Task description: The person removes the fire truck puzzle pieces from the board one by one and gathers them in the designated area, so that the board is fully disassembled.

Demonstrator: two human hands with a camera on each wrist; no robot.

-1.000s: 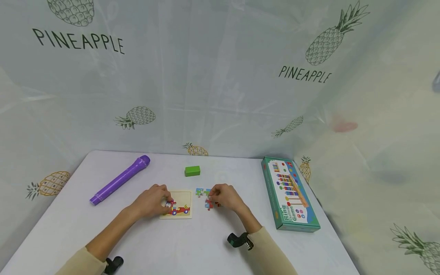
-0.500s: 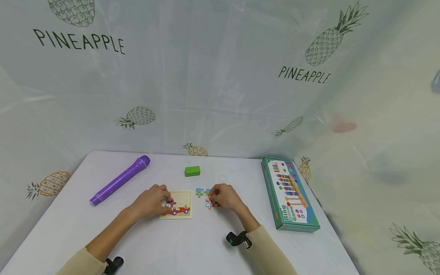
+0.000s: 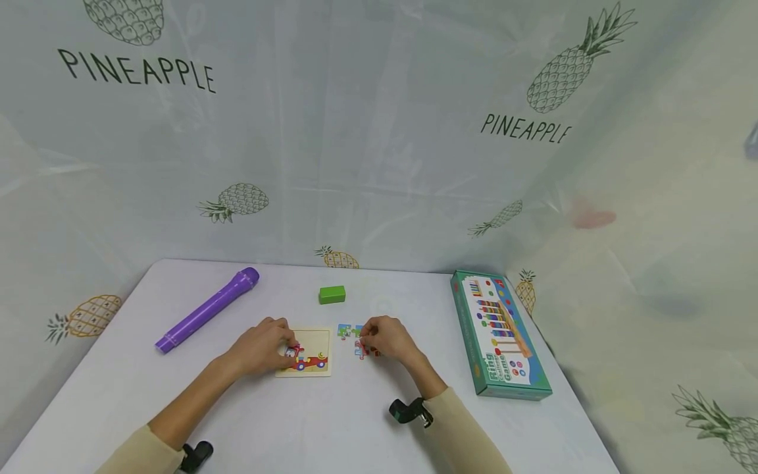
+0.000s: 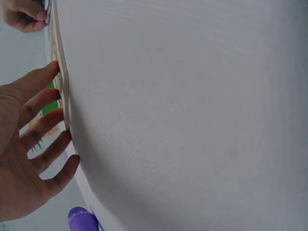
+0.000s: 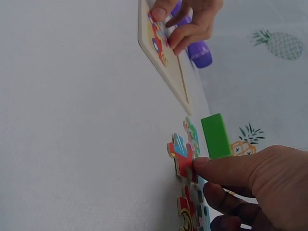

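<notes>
In the head view my left hand (image 3: pixel 260 345) rests on a pale wooden puzzle board (image 3: pixel 318 339). Its thumb and fingertips touch the board beside the red vehicle picture (image 3: pixel 310 362) set into it. The left wrist view has those fingers (image 4: pixel 41 127) spread along the board's edge. To the right of the board, my right hand (image 3: pixel 391 339) pinches a red and blue jigsaw puzzle piece (image 5: pixel 182 161) between thumb and fingers, tilted up in the right wrist view. Several other puzzle pieces (image 3: pixel 343 331) lie around that hand, some partly hidden beneath it.
Behind the board is a green block (image 3: pixel 331 294). A purple microphone-shaped stick (image 3: pixel 207 309) lies at the back left. At the right stands a green ring game box (image 3: pixel 500 336). The white table (image 3: pixel 308 428) backs onto a pineapple-print curtain (image 3: pixel 379 164).
The puzzle piece in my right hand has tilted and shifted slightly between the fingers. My left hand and the board have stayed in place.
</notes>
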